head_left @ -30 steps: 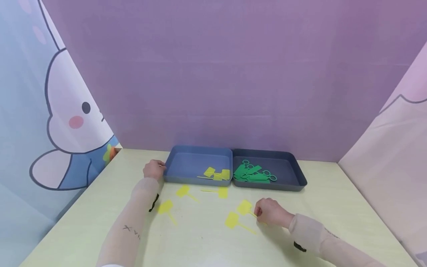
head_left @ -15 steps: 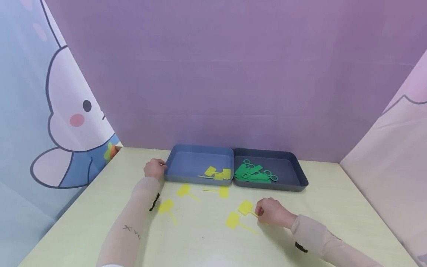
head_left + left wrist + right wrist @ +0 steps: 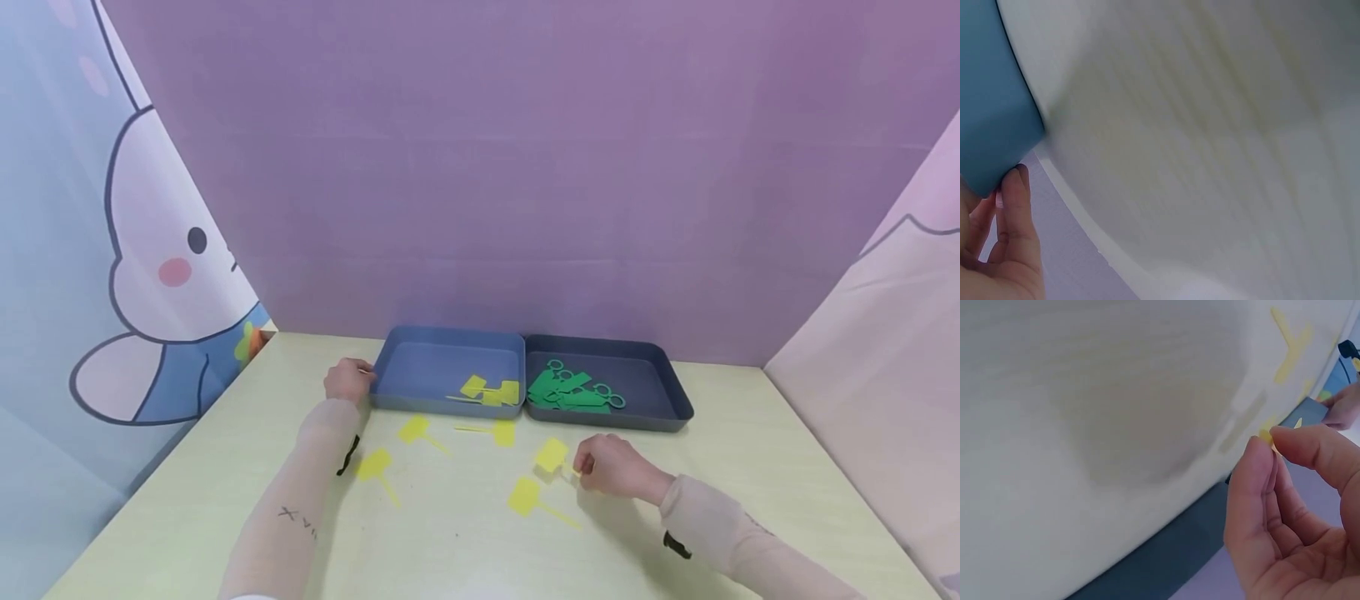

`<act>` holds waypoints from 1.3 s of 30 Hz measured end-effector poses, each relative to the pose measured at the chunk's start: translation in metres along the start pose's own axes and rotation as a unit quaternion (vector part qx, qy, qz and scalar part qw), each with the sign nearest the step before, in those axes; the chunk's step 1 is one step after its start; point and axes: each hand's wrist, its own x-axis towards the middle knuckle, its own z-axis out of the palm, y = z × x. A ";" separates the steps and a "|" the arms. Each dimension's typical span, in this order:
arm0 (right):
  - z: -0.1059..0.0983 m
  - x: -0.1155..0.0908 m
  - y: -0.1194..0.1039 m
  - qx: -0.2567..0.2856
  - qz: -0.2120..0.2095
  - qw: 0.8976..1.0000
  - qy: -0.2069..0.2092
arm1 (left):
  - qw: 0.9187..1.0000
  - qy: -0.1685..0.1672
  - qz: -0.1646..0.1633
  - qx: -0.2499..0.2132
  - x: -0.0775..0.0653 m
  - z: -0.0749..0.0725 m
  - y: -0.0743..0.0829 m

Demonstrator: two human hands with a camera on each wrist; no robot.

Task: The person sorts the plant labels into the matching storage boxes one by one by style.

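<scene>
Between thumb and fingertips, my right hand (image 3: pixel 617 467) pinches the stem of a yellow plant label (image 3: pixel 552 455). The label's flat square head points left and is raised off the table, with a shadow beneath it. In the right wrist view only a bit of yellow shows at the fingertips (image 3: pixel 1265 435). My left hand (image 3: pixel 348 380) grips the left edge of the blue tray (image 3: pixel 431 398); in the left wrist view its fingers (image 3: pixel 1017 197) lie against the tray's corner. Another yellow label (image 3: pixel 524 497) lies flat just in front of the right hand.
More yellow labels lie on the table, one label (image 3: pixel 414 430) before the blue tray and another label (image 3: pixel 501 432) nearer its right end. Several lie inside that tray. A dark grey tray (image 3: pixel 645 417) adjoins it, holding green ring-ended tags (image 3: pixel 581 398). A purple curtain (image 3: pixel 525 167) stands behind.
The right hand has risen slightly, lifting the pinched yellow label off the table. The left hand has stayed at the blue tray's edge.
</scene>
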 end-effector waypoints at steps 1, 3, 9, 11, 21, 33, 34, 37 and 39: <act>-0.001 0.000 0.000 0.001 -0.004 1.000 0.000 | 1.000 0.000 0.000 0.001 0.000 0.000 0.000; -0.005 0.001 -0.001 0.002 -0.012 1.000 0.000 | 1.000 0.001 0.004 0.005 -0.001 -0.001 0.001; -0.014 0.006 -0.004 0.009 -0.020 1.000 0.006 | 1.000 0.004 0.009 0.011 -0.001 -0.001 0.001; -0.017 0.008 -0.006 0.009 -0.017 1.000 0.011 | 1.000 0.005 0.012 0.013 -0.001 0.000 0.000; -0.034 0.021 -0.021 0.019 -0.013 1.000 0.015 | 1.000 0.005 0.017 0.011 -0.001 0.001 -0.002; -0.043 0.051 -0.045 0.010 -0.033 0.999 0.009 | 1.000 0.006 0.015 0.005 -0.001 -0.003 -0.001; -0.042 0.054 -0.046 0.009 -0.036 0.999 0.010 | 1.000 0.006 0.013 0.004 -0.001 -0.002 -0.001; -0.040 0.061 -0.050 0.012 -0.039 0.999 0.013 | 1.000 0.006 0.008 0.000 -0.001 -0.001 -0.001; -0.039 0.065 -0.054 0.019 -0.031 0.999 0.013 | 1.000 0.006 0.007 -0.003 -0.001 0.000 -0.001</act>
